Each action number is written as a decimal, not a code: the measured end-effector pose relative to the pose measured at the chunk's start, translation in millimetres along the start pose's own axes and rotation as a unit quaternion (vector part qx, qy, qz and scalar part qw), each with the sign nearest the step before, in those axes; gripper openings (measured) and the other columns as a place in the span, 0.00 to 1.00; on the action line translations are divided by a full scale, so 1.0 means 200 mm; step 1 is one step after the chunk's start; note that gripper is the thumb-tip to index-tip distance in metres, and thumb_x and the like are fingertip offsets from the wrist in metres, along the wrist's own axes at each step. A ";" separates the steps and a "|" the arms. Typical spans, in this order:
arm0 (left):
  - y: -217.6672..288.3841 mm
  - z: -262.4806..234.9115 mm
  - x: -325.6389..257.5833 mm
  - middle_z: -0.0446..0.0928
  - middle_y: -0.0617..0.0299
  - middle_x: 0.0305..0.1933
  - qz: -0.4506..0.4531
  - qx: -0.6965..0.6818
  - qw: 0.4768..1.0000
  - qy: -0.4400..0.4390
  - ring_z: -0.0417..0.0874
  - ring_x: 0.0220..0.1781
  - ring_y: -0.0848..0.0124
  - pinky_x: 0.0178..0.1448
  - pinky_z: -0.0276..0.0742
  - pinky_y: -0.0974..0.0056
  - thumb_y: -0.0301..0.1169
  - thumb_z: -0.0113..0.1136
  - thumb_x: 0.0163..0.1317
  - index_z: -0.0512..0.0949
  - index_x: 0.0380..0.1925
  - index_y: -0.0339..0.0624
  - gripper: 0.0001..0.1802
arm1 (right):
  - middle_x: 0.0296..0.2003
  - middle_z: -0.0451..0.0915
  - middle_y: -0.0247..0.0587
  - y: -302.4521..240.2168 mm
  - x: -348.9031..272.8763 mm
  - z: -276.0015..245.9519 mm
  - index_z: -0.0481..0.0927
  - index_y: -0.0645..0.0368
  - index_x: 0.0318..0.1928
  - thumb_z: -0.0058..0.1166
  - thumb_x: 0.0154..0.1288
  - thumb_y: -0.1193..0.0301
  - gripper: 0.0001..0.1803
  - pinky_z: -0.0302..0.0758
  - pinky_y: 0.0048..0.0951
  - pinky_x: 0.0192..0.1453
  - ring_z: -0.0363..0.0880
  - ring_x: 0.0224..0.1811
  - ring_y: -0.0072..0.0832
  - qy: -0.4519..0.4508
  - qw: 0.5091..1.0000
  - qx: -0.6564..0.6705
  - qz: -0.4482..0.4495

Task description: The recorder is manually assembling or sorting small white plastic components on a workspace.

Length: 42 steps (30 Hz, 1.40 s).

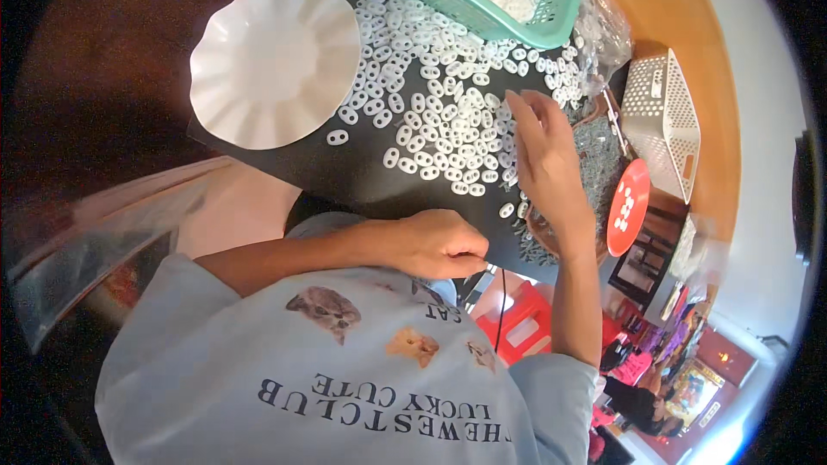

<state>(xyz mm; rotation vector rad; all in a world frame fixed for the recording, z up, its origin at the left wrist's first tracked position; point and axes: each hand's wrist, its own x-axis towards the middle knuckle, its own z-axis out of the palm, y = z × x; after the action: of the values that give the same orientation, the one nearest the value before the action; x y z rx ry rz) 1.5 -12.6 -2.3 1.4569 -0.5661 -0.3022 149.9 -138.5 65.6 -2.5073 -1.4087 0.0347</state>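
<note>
My left hand (444,244) is held close to my shirt at the table's near edge, thumb and fingers pinched together. What sits in that pinch, if anything, is too small to make out; a thin black cord (503,301) hangs beside the fingertips. My right hand (551,164) reaches over the right side of a pile of small white oval plastic pieces with two holes each (461,133). Its fingers are stretched out and slightly apart, with nothing visible in them. Beside it lies a heap of small dark grey pieces (594,159).
A scalloped white plate (271,65) stands at the left on the black tabletop (345,174). At the far side is a green basket (482,21) of white pieces. To the right are a red dish (629,207), a white perforated basket (663,112) and clear plastic bags (603,30).
</note>
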 end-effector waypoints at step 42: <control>-0.03 0.03 -0.02 0.73 0.49 0.25 0.008 -0.051 0.998 0.025 0.78 0.29 0.49 0.31 0.70 0.51 0.35 0.55 0.63 0.72 0.26 0.38 0.12 | 0.63 0.63 0.61 0.28 1.20 0.06 0.63 0.54 0.66 0.60 0.52 0.58 0.41 0.66 0.49 0.65 0.66 0.62 0.56 -0.164 0.978 -0.112 -0.060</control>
<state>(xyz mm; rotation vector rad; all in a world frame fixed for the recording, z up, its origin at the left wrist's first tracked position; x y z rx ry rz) -4.1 -17.2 -8.0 1.3576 -0.5143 -0.2764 321.2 39.7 65.9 -2.6838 -1.7796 0.2958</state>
